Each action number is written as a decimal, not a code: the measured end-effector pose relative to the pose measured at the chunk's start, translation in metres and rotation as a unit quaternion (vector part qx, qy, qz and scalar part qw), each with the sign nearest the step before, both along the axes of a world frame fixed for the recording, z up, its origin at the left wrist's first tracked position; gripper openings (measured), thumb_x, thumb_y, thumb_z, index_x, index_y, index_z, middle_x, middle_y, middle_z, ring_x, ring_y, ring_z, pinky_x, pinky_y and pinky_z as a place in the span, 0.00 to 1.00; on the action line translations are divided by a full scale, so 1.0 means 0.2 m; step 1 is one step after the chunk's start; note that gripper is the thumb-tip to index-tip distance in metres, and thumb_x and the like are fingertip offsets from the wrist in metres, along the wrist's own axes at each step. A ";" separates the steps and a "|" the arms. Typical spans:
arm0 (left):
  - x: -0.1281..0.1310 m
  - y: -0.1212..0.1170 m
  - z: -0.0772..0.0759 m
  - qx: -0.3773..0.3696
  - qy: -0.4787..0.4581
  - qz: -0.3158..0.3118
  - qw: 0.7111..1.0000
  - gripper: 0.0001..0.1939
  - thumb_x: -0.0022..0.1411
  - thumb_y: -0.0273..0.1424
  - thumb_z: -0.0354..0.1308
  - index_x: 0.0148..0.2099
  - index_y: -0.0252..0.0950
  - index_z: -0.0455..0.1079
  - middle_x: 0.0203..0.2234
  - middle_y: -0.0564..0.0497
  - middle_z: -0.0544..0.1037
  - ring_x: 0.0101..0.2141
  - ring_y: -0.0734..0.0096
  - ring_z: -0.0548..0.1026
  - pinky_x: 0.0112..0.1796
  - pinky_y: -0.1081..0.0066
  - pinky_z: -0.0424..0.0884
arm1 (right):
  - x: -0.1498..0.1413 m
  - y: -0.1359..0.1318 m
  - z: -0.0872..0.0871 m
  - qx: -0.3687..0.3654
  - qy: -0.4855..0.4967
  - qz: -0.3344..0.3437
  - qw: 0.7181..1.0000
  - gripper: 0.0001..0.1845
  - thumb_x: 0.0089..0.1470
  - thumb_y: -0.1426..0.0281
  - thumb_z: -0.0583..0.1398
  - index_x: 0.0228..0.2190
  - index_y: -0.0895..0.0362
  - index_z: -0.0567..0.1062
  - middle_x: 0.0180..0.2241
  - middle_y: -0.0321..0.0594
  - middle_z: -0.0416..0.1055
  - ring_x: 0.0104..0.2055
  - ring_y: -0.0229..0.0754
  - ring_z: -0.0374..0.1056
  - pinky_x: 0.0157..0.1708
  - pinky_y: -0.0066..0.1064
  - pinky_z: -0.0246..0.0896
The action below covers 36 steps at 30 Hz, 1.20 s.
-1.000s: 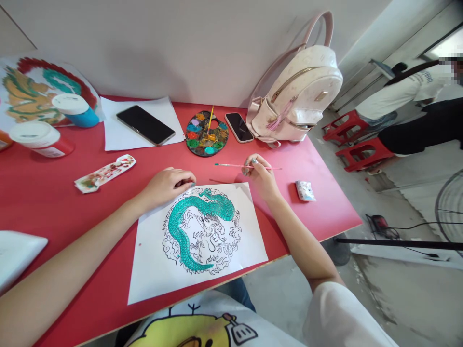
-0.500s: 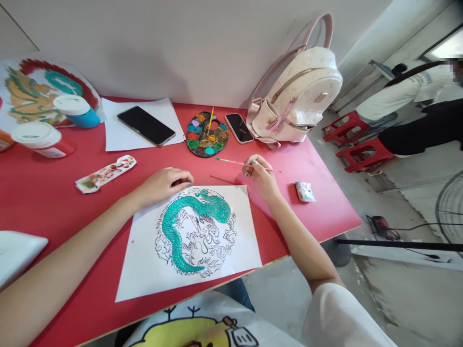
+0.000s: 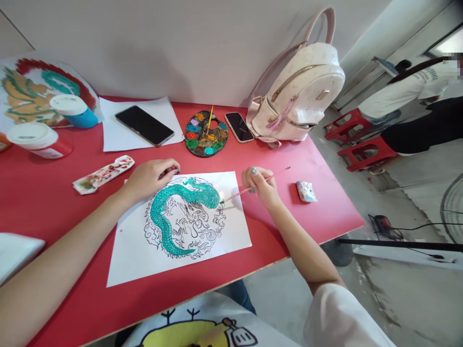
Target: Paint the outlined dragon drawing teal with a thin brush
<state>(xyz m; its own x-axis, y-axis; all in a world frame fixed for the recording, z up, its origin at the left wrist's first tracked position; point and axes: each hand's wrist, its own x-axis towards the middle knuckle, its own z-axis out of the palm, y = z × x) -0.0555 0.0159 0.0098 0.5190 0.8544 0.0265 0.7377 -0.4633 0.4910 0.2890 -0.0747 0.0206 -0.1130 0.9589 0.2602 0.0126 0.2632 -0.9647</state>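
Observation:
My right hand (image 3: 261, 185) is closed round a thin pink paintbrush (image 3: 237, 194), whose dark green tip meets the paper at the right end of the dragon's painted body. Beneath it lies a white drawing sheet (image 3: 133, 260) with a round line drawing of a dragon (image 3: 163, 226), its body filled in teal and its head and clouds left as black outlines. My left hand (image 3: 154, 177), fingers curled, holds the sheet at its upper left edge. Behind the sheet sits a paint palette (image 3: 206, 135) of many colours with a yellow-handled brush (image 3: 210, 120) lying across it.
Left on the red table (image 3: 173, 299) are paint bottles (image 3: 74, 110), a stained white strip (image 3: 104, 174) and a painted dragon picture (image 3: 32, 91). Two phones (image 3: 144, 125), a pale backpack (image 3: 300, 91) and a small packet (image 3: 306, 191) stand around. People sit on red stools (image 3: 367, 153) at right.
The sheet and my left hand have shifted left and away from me. My right hand has tilted the brush down, bringing its tip from above the table onto the dragon's body.

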 end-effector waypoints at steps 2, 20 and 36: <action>0.00 0.00 0.00 -0.006 -0.001 0.004 1.000 0.18 0.75 0.42 0.52 0.51 0.42 0.80 0.44 0.43 0.89 0.39 0.55 0.84 0.42 0.62 0.71 | -0.01 -0.03 0.01 0.005 -0.035 0.029 0.999 0.42 0.71 0.34 0.63 0.19 0.50 0.62 0.17 0.30 0.55 0.21 0.38 0.50 0.25 0.36 0.50; -0.01 0.01 0.00 -0.023 -0.008 0.009 1.000 0.16 0.71 0.39 0.54 0.50 0.42 0.80 0.37 0.46 0.86 0.34 0.59 0.78 0.39 0.64 0.68 | -0.02 -0.05 0.00 0.040 -0.158 0.069 0.984 0.42 0.77 0.36 0.57 0.20 0.51 0.65 0.18 0.32 0.61 0.21 0.36 0.53 0.25 0.34 0.50; -0.01 0.01 0.00 -0.014 -0.009 0.005 1.000 0.15 0.73 0.38 0.55 0.51 0.43 0.81 0.39 0.46 0.88 0.36 0.58 0.81 0.40 0.64 0.70 | -0.02 -0.05 -0.01 0.044 -0.152 0.072 0.985 0.42 0.77 0.37 0.58 0.19 0.52 0.66 0.17 0.32 0.62 0.20 0.35 0.54 0.25 0.34 0.50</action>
<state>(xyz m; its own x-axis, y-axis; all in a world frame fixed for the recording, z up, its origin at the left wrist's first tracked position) -0.0584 0.0176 0.0091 0.5109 0.8596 0.0112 0.7326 -0.4421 0.5176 0.2848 -0.0838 0.0195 -0.3311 0.9025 0.2754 0.2541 0.3664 -0.8951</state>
